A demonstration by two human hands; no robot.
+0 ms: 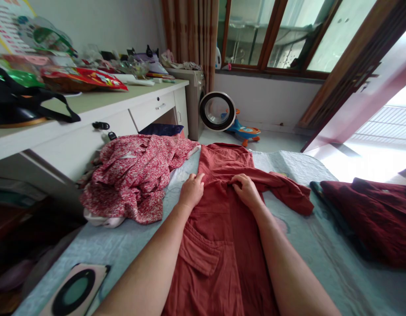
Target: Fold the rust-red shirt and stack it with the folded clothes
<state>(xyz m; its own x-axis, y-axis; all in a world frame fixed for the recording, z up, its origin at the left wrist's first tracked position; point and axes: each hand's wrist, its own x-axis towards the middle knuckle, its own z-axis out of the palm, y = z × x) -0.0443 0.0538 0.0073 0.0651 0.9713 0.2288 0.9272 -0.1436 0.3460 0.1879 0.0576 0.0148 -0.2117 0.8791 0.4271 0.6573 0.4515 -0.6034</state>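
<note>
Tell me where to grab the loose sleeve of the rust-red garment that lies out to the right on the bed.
Probably at its far end, near the cuff of the sleeve, coming from the right with the right hand. The sleeve lies flat and spread away from the rust-red garment, so its end is free on the bed cover. The left hand rests flat on the garment's left edge and can pin it.

A rust-red pocketed garment (222, 245) lies spread flat on the bed.
</note>
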